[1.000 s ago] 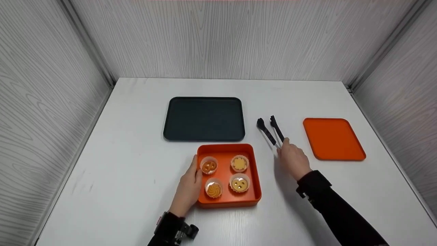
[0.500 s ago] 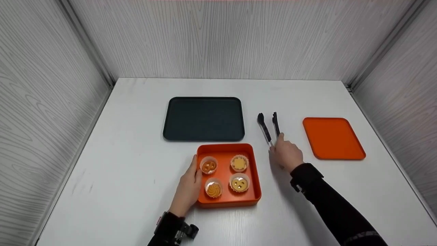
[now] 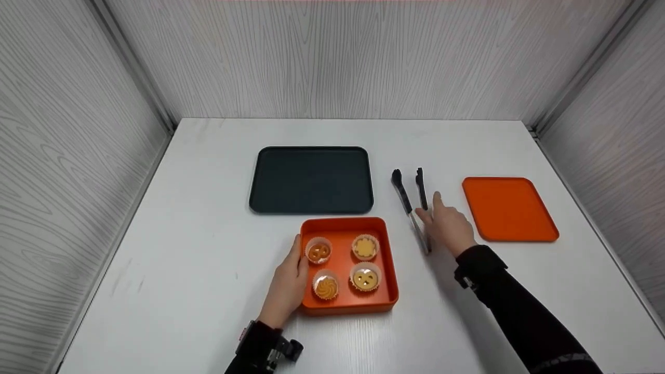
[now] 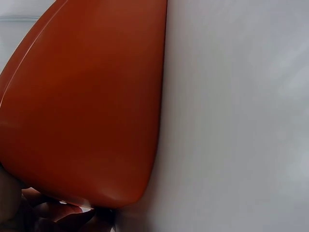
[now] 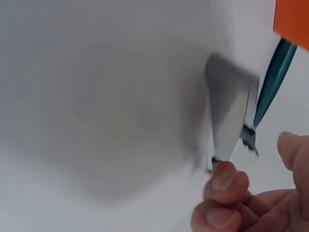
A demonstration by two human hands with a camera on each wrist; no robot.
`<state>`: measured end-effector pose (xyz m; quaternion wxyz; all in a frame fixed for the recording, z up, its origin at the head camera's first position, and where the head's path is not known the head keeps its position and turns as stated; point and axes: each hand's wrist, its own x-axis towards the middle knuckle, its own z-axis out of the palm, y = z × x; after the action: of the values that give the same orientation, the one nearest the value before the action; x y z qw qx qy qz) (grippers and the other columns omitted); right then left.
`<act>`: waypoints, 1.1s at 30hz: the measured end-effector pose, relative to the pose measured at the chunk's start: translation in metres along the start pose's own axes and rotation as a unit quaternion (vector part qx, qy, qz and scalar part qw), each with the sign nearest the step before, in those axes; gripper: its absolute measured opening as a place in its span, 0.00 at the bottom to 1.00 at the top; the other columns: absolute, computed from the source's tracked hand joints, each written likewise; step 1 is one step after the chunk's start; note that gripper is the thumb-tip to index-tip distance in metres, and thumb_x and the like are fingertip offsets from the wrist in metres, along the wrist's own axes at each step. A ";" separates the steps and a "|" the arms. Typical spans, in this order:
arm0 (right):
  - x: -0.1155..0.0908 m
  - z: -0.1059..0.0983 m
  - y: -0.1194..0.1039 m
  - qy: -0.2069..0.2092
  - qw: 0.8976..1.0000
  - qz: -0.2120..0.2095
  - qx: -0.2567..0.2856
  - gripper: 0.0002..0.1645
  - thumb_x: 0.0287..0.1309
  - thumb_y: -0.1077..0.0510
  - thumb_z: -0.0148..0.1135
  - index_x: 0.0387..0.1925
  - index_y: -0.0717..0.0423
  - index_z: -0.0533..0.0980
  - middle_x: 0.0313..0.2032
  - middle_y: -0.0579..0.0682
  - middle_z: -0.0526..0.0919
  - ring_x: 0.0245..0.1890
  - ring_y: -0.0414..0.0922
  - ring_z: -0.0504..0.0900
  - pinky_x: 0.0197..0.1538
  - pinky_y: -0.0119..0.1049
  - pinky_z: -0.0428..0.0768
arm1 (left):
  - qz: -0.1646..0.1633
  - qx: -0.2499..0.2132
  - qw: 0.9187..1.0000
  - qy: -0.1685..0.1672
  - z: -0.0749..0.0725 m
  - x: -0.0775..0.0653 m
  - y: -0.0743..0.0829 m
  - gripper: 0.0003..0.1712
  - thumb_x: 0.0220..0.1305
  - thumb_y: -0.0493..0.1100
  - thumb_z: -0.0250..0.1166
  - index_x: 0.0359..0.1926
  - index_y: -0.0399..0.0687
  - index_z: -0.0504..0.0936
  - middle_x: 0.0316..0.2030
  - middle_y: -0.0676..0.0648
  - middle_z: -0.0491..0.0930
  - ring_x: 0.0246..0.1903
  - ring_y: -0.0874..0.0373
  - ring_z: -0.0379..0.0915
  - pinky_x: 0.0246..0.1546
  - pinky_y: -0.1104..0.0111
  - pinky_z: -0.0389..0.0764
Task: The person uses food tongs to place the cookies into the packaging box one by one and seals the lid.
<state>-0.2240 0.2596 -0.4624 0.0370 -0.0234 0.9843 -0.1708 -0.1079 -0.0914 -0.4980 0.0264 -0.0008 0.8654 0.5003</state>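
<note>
My left hand holds the left side of an orange square box, thumb at the rim and fingers along the outer wall. In it stand several cookies in paper cups, among them a pretzel-shaped cookie, a swirled cookie and a flower-shaped cookie. The tongs, metal with black tips, lie spread to the right of the box. Over their right arm hovers my right hand, index finger extended and thumb apart. In the right wrist view its fingertips are right at the tongs' metal.
Behind the box lies a dark green rectangular tray. A flat orange tray lies at the right. Wood-grain panels stand at the back and both sides of the white table.
My right hand first moves left and away from me with the tongs, then lets go and draws back right, baring their handle end. My left hand stays on the box.
</note>
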 end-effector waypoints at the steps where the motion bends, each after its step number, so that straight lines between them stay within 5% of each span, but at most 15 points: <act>1: -0.001 -0.005 0.005 0.009 1.000 -0.005 -0.001 0.47 0.76 0.39 0.49 0.78 0.70 0.51 0.43 0.75 0.83 0.36 0.65 0.85 0.40 0.58 0.84 | -0.001 0.000 1.000 0.000 0.000 0.000 0.000 0.35 0.80 0.42 0.49 0.81 0.41 0.49 0.79 0.41 0.55 0.77 0.48 0.52 0.76 0.51 0.57; 5: -0.005 -0.025 0.029 0.043 0.998 -0.038 -0.014 0.40 0.77 0.47 0.52 0.77 0.67 0.56 0.55 0.75 0.79 0.46 0.69 0.81 0.47 0.63 0.81 | 0.002 0.000 1.000 0.001 0.000 0.000 0.000 0.35 0.80 0.42 0.49 0.81 0.41 0.49 0.78 0.41 0.56 0.77 0.48 0.52 0.76 0.51 0.57; 13: -0.016 -0.047 0.090 0.087 0.991 -0.091 -0.046 0.29 0.72 0.63 0.56 0.69 0.71 0.67 0.48 0.73 0.77 0.46 0.68 0.75 0.49 0.63 0.78 | 0.009 -0.002 1.000 -0.002 0.001 0.002 0.001 0.35 0.81 0.42 0.49 0.81 0.40 0.50 0.78 0.41 0.55 0.77 0.48 0.52 0.76 0.51 0.57; 21: -0.031 -0.052 0.137 0.017 0.993 -0.079 -0.091 0.23 0.66 0.72 0.53 0.62 0.74 0.73 0.57 0.75 0.74 0.56 0.73 0.70 0.58 0.68 0.75 | 0.003 0.009 1.000 0.002 0.001 0.003 0.000 0.35 0.80 0.42 0.50 0.81 0.40 0.51 0.78 0.41 0.57 0.77 0.48 0.53 0.76 0.51 0.58; 33: -0.035 -0.052 0.154 0.004 0.989 -0.076 -0.125 0.12 0.60 0.71 0.58 0.44 0.72 0.80 0.37 0.66 0.80 0.36 0.63 0.78 0.42 0.59 0.81 | -0.002 0.006 1.000 0.000 0.001 0.003 0.001 0.35 0.80 0.43 0.49 0.81 0.41 0.50 0.78 0.40 0.56 0.77 0.47 0.53 0.76 0.50 0.57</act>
<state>-0.1987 0.4238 -0.4636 0.0166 -0.1023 0.9934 -0.0492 -0.1112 -0.0901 -0.4982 0.0276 -0.0024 0.8686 0.4948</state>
